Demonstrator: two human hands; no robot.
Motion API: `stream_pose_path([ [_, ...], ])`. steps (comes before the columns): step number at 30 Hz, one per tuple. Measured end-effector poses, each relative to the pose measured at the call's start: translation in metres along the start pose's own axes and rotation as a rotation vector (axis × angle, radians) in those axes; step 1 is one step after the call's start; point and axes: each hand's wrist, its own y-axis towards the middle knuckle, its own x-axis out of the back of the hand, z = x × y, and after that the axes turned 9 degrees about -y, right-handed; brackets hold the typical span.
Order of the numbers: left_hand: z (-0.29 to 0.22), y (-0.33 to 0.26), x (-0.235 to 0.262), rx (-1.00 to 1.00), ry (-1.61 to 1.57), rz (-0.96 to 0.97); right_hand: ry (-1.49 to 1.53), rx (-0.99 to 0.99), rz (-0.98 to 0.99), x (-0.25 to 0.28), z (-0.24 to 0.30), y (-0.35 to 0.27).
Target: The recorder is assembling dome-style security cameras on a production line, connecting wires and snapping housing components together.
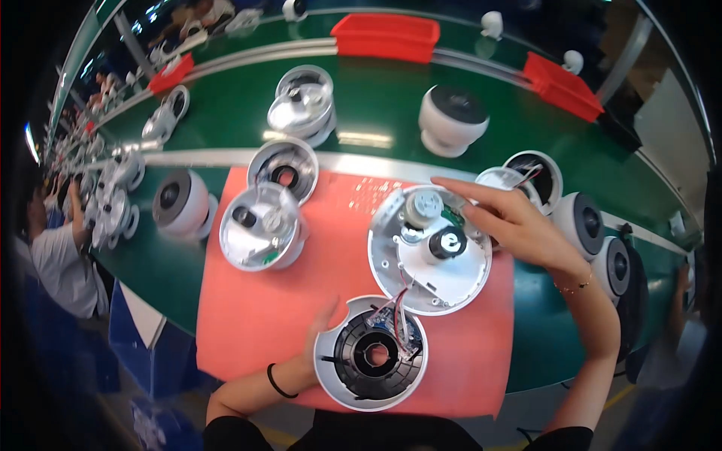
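My left hand (322, 331) grips the left side of a round white cover (326, 379), which has a black ring-shaped inside and a small circuit board; most of its fingers are hidden behind the cover. Thin red and white wires (404, 297) run from that board up to an open white round housing (451, 289). Inside the housing sit a grey-white cylinder (423, 207) and a black cylinder (448, 243). My right hand (515, 222) is at the housing's upper right rim, index finger stretched along the far edge and thumb reaching inward; its other fingers are hidden.
A pink mat (271, 316) lies under the work on a green table. Another open housing (256, 233) and a cover (284, 169) are at left. Closed round units (180, 203) stand both sides, one (453, 116) beyond. Red bins (386, 39) line the back; people sit left.
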Motion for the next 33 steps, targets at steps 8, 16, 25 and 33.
stream_pose_path([
  [8,0.05,-0.032,0.003,-0.389,0.458,-0.617,-0.246,-0.058,-0.021,-0.05,-0.015,-0.009],
  [16,0.066,-0.05,0.032,-0.39,0.138,0.055,-0.192,0.642,0.113,-0.097,0.033,-0.062],
  [25,0.066,-0.04,0.029,-0.284,0.531,0.161,-0.573,0.722,-0.306,-0.113,0.038,-0.109],
  [33,0.013,-0.014,-0.022,-0.934,2.245,-0.119,-0.133,0.652,-0.056,-0.093,0.028,-0.12],
])
